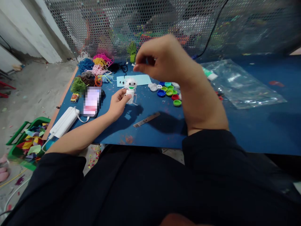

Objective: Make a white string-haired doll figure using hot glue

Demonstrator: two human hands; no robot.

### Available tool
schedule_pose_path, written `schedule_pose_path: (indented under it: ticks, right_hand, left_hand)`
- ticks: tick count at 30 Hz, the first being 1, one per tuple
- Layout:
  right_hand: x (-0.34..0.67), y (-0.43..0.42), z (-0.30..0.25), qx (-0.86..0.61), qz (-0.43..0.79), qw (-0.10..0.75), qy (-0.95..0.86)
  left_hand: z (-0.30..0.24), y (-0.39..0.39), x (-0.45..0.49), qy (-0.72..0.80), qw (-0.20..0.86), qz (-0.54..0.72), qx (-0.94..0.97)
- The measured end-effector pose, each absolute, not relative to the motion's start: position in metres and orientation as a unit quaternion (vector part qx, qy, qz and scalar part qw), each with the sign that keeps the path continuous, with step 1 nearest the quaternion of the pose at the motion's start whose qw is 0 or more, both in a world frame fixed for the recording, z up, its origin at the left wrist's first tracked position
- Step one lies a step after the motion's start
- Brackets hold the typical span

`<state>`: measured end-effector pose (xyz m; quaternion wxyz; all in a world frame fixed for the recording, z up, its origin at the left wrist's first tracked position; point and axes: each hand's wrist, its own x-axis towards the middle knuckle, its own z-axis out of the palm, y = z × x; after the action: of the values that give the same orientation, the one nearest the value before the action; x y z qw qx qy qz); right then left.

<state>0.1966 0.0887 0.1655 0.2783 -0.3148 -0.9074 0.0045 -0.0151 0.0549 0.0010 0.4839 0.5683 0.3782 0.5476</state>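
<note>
My left hand is closed round the body of a small white figure with a round head and a green mouth, standing upright on the blue table. My right hand is raised above and behind the figure, fingers pinched together at the tips; whatever they hold is too small to make out. A pale blue paper strip with small black dots lies just behind the figure.
Coloured bottle caps lie right of the figure. Piles of coloured yarn sit at the far left, with a phone and white power bank nearby. A metal blade lies in front. A plastic bag lies right.
</note>
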Motion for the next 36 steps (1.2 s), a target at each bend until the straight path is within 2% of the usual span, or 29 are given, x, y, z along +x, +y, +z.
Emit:
schedule_pose_path:
  ticks: [2,4,7,13,18,24,30,36]
  right_hand:
    - [0.208,0.075,0.177,-0.315,0.000,0.336,-0.888]
    - [0.220,0.062,0.186,-0.318,-0.009,0.374,-0.871]
    - [0.240,0.053,0.186,-0.346,-0.016,0.376,-0.859]
    - [0.299,0.081,0.134,-0.515,0.026,0.316,-0.797]
    - [0.361,0.121,0.079,-0.663,0.052,0.258,-0.701]
    - [0.384,0.139,0.048,-0.700,0.087,0.224,-0.673]
    - [0.345,0.134,0.030,-0.725,0.071,0.170,-0.664]
    - [0.330,0.132,0.019,-0.757,0.045,0.207,-0.619]
  left_hand:
    - [0.005,0.052,-0.014,0.364,0.519,0.524,0.569]
    - [0.008,0.049,-0.014,0.346,0.603,0.479,0.536]
    - [0.010,0.048,-0.015,0.335,0.663,0.421,0.521]
    - [0.003,0.061,-0.021,0.398,0.427,0.390,0.711]
    - [-0.008,0.075,-0.021,0.446,0.336,0.376,0.739]
    - [-0.011,0.079,-0.022,0.418,0.287,0.369,0.779]
    - [-0.013,0.078,-0.026,0.411,0.303,0.349,0.786]
    - [-0.017,0.083,-0.032,0.397,0.339,0.379,0.764]
